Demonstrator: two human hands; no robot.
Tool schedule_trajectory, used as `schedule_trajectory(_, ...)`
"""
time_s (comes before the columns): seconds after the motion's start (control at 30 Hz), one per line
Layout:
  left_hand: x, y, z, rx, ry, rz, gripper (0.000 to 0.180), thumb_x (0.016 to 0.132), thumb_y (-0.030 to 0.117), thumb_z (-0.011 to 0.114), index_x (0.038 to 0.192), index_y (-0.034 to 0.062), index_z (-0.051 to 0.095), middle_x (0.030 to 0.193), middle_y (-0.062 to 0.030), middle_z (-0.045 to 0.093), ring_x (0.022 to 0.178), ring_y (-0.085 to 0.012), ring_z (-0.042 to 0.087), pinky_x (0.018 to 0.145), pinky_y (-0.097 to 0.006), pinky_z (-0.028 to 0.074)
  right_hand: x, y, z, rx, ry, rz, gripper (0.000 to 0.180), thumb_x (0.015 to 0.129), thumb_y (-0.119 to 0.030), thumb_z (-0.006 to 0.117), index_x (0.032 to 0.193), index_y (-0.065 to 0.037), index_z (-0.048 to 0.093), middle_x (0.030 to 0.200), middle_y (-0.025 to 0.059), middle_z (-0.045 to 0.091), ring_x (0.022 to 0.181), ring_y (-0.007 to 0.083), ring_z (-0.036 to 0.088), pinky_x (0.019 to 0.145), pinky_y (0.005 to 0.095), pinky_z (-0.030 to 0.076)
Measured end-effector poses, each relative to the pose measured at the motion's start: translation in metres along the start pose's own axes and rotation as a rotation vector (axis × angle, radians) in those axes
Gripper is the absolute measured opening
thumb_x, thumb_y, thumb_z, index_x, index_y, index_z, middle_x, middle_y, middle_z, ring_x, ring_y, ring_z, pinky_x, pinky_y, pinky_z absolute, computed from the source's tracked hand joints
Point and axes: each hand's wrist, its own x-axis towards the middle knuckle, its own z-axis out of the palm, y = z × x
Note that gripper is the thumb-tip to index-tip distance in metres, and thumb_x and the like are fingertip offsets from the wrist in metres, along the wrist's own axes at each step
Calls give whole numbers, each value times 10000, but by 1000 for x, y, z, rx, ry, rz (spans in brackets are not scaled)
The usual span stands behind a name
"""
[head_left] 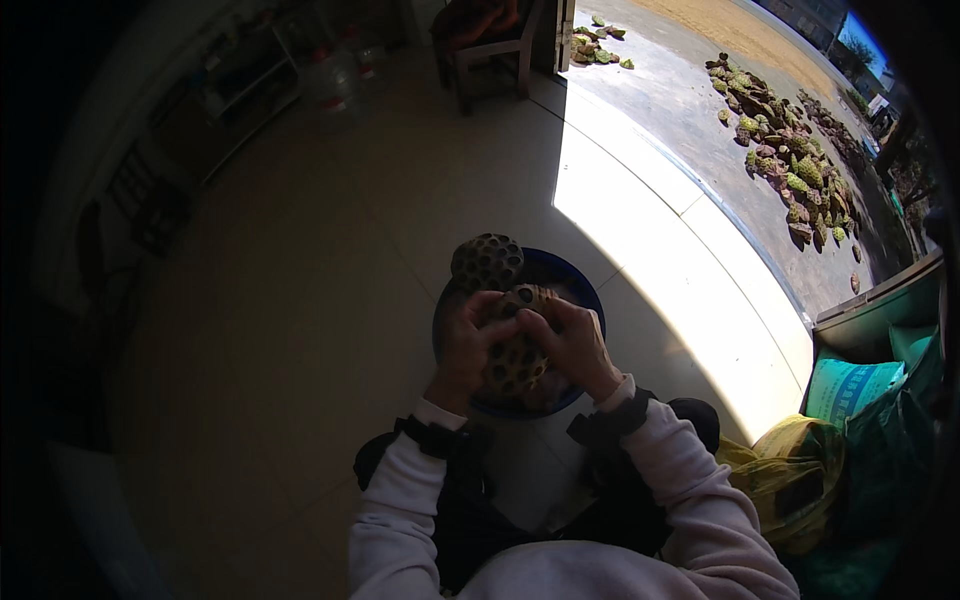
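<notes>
Left hand: I see my left hand (466,345) just below the middle of the frame, its fingers (487,303) clenched around the left side of a dried lotus seed pod (516,345)
Right hand: my right hand (576,345) grips the same pod from the right, fingers curled over its upper edge, thumb pressing toward the holed face
Pod position: the pod sits between both hands, touching both, held above a blue basin (590,295) at the centre of the frame
Key relation: the pod's long axis runs from upper right down to lower left in the picture, holed face turned up toward me; neither hand is nearer, since both already grasp it, left low on the side and right high on the rim
Second pod: another dried pod (486,261) rests at the basin's upper left rim, just above my left fingers, apart from them
Floor: pale tiled floor (300,330) under the basin, a bright sunlit strip to its right
Surroundings: a heap of greenish pods (790,160) lies outdoors at the upper right; green and yellow sacks (850,430) at the lower right; a wooden chair (490,50) at the top centre
</notes>
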Motion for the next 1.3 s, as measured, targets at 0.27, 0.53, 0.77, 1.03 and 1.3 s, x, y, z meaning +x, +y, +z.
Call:
schedule_trajectory(0.27,-1,14,4,191,32,315,374,809,-47,704,1149,53,584,1109,-51,619,1033,-146,600,892,-280,508,8,1,-15,712,-126,223,316,1017,-277,512,865,-35,648,649,-41,532,544,27,458,484,194,365)
schedule_trajectory(0.53,-7,12,12,568,-110,447,292,807,-66,672,1076,39,630,1059,-86,647,936,-150,641,814,-280,532,5,0,-6,674,-161,508,144,967,-136,557,927,-5,601,745,17,589,590,110,515,576,225,463)
schedule_trajectory(0.77,4,8,-5,252,146,257,292,794,-37,691,1072,22,626,1012,-46,658,920,-136,629,817,-286,527,18,14,-23,916,-110,459,291,978,-296,589,904,-17,632,691,-21,571,552,51,481,498,190,381)
schedule_trajectory(1.03,5,10,-12,396,208,357,326,807,-13,712,1114,40,615,1055,-55,643,971,-158,622,851,-311,534,22,39,-15,750,-26,360,356,1005,-280,542,1244,-19,581,1169,52,628,1072,114,576,907,251,474)
schedule_trajectory(1.3,1,15,-4,215,2,164,372,776,45,774,1111,29,615,1086,-60,635,1007,-164,608,880,-302,512,14,15,-11,663,-124,292,371,971,-299,606,1195,-4,582,1028,47,654,930,107,597,834,263,499)
